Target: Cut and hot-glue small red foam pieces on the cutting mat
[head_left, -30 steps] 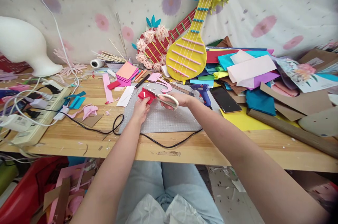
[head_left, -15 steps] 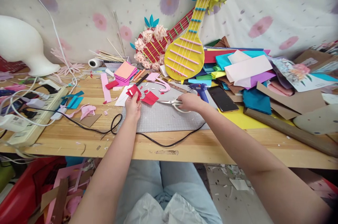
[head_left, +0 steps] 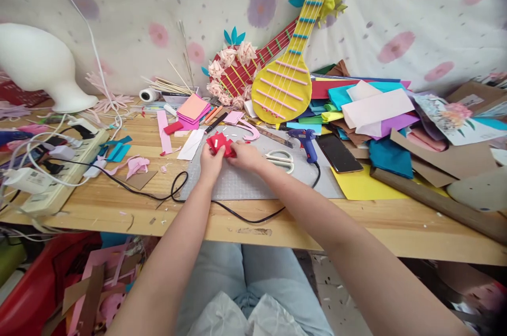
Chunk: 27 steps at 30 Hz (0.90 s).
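My left hand [head_left: 211, 164] grips a red paper piece [head_left: 218, 140] above the cutting mat [head_left: 253, 185]; small white bits show on the red. Beside it, my right hand [head_left: 244, 156] is closed at the right edge of the red paper, its fingertips partly hidden. White-handled scissors [head_left: 291, 156] lie on the mat, their blades mostly covered by the right hand. Farther right rests a blue glue gun [head_left: 307, 143], its black cord running across the table front. A pink curved strip [head_left: 250, 130] lies behind my hands.
A yellow paper lute [head_left: 279, 87] and a red one [head_left: 236, 80] lean on the curtain. Coloured sheets [head_left: 376, 109] pile up at right, near a phone [head_left: 338, 152]. At left stand a power strip [head_left: 65, 172] and a white foam head [head_left: 37, 61]. Sticky notes [head_left: 193, 109] lie behind.
My right hand has let go of the scissors, leaving them on the mat, and moved left to the red paper. My left hand has shifted slightly right. The view has moved a little.
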Tool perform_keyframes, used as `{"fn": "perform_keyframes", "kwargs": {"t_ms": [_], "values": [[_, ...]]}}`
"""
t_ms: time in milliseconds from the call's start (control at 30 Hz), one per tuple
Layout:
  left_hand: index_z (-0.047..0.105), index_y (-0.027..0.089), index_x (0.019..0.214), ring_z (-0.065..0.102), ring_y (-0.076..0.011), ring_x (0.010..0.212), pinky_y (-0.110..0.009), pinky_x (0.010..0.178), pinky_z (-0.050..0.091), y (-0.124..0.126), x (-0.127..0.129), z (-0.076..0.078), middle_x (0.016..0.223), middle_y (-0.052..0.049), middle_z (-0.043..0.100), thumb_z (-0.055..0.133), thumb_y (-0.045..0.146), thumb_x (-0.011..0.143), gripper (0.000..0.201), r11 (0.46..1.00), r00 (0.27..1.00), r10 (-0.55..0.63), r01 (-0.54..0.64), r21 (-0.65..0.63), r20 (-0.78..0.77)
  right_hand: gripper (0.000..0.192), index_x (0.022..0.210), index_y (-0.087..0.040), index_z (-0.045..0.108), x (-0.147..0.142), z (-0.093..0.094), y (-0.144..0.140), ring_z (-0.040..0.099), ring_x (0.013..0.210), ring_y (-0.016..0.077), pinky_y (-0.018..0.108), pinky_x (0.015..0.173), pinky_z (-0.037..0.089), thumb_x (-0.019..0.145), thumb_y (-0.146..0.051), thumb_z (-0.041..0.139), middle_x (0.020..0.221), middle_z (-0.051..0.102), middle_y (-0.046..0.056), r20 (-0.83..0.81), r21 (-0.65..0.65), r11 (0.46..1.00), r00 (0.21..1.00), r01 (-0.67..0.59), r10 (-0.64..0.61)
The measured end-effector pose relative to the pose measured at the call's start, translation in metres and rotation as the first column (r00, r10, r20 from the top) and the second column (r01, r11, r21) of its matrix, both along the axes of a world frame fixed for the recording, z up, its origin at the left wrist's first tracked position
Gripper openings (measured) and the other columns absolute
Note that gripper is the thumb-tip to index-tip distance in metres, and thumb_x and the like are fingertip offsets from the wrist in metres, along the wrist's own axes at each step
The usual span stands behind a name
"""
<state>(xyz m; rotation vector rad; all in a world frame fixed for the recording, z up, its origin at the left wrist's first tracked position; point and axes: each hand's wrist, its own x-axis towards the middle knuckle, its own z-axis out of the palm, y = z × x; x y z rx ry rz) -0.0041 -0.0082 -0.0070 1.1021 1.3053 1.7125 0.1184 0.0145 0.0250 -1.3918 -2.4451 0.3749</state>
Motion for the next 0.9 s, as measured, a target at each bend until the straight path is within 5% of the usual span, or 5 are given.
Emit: {"fn": "perform_keyframes", "kwargs": {"t_ms": [233,400,533,733,900], "values": [[0.053,0.019,0.110,0.062,-0.0223,0.081,-0.034,0.072,0.045,-0.011,0.004,-0.001,0.091,-0.008,0.066,0.059,0.029,0.071,0.041,0.970,0.730,-0.161,-0.008,-0.244,-0.664,0.016,0.091,-0.016,0.050,0.018,0.014,0.056,0.058,0.059,0.0122,0.024,0.056,0.042,0.082,-0.024,0.038,0.074,0.061,0.002,-0.547,-0.175,0.887,0.707,0.427,-0.448],[0.053,0.023,0.114,0.059,-0.0263,0.099,-0.037,0.081,0.043,-0.014,0.007,0.003,0.109,-0.009,0.063,0.055,0.023,0.074,0.040,0.966,0.563,-0.219,0.007,-0.260,-0.797,0.014,0.089,-0.015,0.053,0.031,0.014,0.079,0.057,0.086,0.0213,0.032,0.074,0.042,0.080,-0.022,0.045,0.095,0.060,0.011,-0.329,0.153,0.881,0.864,0.448,-0.382],[0.049,0.021,0.116,0.054,-0.0252,0.106,-0.037,0.085,0.042,-0.013,0.006,0.000,0.116,-0.009,0.059,0.060,0.022,0.069,0.049,0.983,0.621,-0.144,0.002,-0.182,-0.770,0.025,0.098,-0.013,0.054,0.033,0.000,0.079,0.055,0.093,0.0249,0.034,0.078,0.040,0.075,-0.023,0.055,0.104,0.058,0.015,-0.100,0.115,0.923,0.928,0.368,-0.358],[0.049,0.018,0.099,0.055,-0.0167,0.081,-0.032,0.074,0.044,-0.008,-0.001,-0.001,0.099,-0.008,0.057,0.057,0.029,0.073,0.029,0.987,0.808,0.110,-0.155,-0.029,-0.578,0.019,0.083,-0.018,0.053,0.054,0.009,0.032,0.055,0.074,0.0192,0.029,0.065,0.038,0.085,-0.033,0.040,0.080,0.061,0.007,-0.225,0.131,0.922,0.917,0.364,-0.330],[0.050,0.019,0.081,0.050,-0.0106,0.062,-0.024,0.061,0.042,-0.002,0.003,-0.007,0.070,0.000,0.053,0.045,0.024,0.081,0.007,1.000,0.942,-0.002,-0.002,-0.011,-0.336,0.033,0.066,-0.020,0.046,0.123,0.028,-0.014,0.048,0.050,0.0120,0.024,0.054,0.034,0.081,-0.049,0.044,0.052,0.053,-0.001,-0.308,-0.136,0.966,0.918,0.220,-0.252]]}}
